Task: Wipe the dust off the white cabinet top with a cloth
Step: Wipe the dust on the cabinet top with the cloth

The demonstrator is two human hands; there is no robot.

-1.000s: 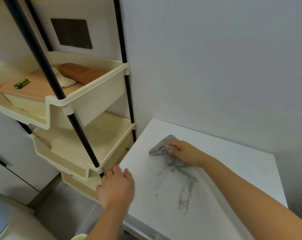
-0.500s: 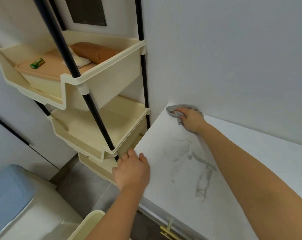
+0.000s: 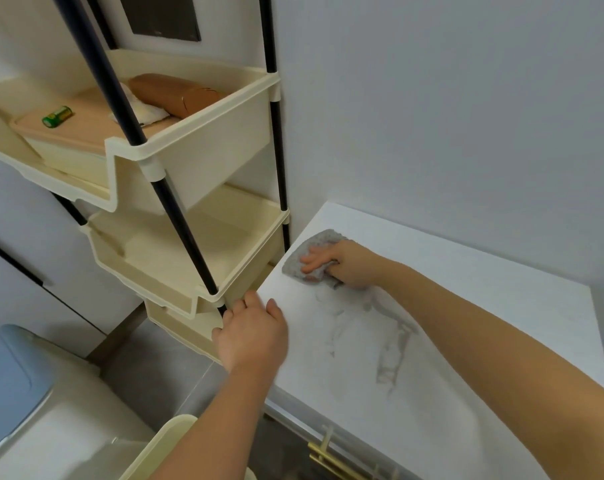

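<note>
The white cabinet top (image 3: 484, 306) carries a grey cloth (image 3: 307, 252) near its rear left corner, spread partly flat and held down by the right hand (image 3: 349, 266). Grey dust streaks (image 3: 394, 344) cross the middle of the top. The left hand (image 3: 252, 336) rests on its left edge. Just beside it a cream rack (image 3: 203, 157) shows 3 trays; the highest holds a lidded box (image 3: 86, 133) with 1 green battery (image 3: 57, 116) lying on the lid.

No text, label or number can be read here. The green battery (image 3: 57, 116) in the shelf rack (image 3: 203, 157) bears blurred print. A small mark on the dark wall panel (image 3: 162, 15) is also illegible.
</note>
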